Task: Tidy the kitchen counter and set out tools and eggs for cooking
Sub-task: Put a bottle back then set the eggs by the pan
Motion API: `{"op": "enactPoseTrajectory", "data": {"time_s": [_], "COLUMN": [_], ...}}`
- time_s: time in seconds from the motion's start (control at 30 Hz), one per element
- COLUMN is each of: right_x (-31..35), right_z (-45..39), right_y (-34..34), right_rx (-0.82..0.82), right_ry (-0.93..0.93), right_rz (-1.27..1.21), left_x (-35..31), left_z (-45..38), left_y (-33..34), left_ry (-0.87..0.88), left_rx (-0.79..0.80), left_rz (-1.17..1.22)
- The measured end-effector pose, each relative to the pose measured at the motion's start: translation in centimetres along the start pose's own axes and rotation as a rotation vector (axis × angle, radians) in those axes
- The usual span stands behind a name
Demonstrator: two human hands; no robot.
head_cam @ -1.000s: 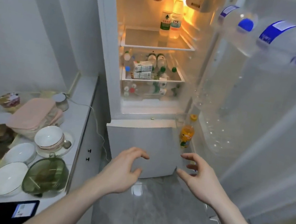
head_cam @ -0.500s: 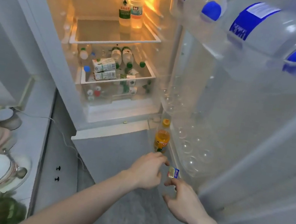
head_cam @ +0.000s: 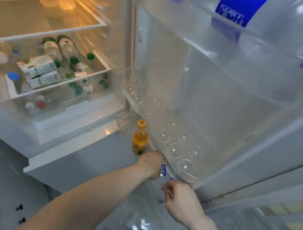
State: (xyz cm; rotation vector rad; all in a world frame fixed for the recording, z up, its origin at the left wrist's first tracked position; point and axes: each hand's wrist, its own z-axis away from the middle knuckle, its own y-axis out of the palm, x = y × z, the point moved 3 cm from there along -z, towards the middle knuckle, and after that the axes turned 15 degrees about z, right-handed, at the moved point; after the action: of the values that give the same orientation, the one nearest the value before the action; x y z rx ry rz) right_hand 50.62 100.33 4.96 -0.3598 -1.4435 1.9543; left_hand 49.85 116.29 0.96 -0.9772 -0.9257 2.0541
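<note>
left hand [head_cam: 151,164] curled by a small blue packet [head_cam: 163,170] (grip unclear) under the clear egg tray [head_cam: 173,145]; right hand [head_cam: 181,202] loosely curled.

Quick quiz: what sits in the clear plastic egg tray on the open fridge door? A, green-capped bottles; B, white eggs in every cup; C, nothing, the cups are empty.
C: the clear plastic egg tray shows only bare, see-through cups, beside the small orange juice bottle.

Clear glossy plastic on the door shelf [head_cam: 224,53] and the dimpled egg tray [head_cam: 177,148]; glass shelves [head_cam: 43,19] gleam, milk cartons [head_cam: 41,72] look matt paper, floor [head_cam: 131,216] shines like polished marble.
</note>
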Motion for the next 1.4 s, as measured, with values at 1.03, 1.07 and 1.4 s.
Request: {"op": "enactPoseTrajectory", "data": {"time_s": [1.03, 1.07, 1.4], "right_x": [2.1, 2.1, 1.4], "right_z": [-7.5, -7.3, -5.0], "right_y": [2.0, 2.0, -0.3], "right_rx": [0.192, 0.194, -0.007], "right_ry": [0.062, 0.059, 0.089], "right_rz": [0.516, 0.507, 0.055], "left_x": [9.2, 9.2, 10.3], "left_z": [15.2, 15.5, 17.7], "left_y": [-1.8, -1.7, -0.6], "left_ry": [-0.125, -0.125, -0.177], "left_rx": [-0.487, -0.486, -0.568], "left_rz": [1.137, 1.148, 1.194]}}
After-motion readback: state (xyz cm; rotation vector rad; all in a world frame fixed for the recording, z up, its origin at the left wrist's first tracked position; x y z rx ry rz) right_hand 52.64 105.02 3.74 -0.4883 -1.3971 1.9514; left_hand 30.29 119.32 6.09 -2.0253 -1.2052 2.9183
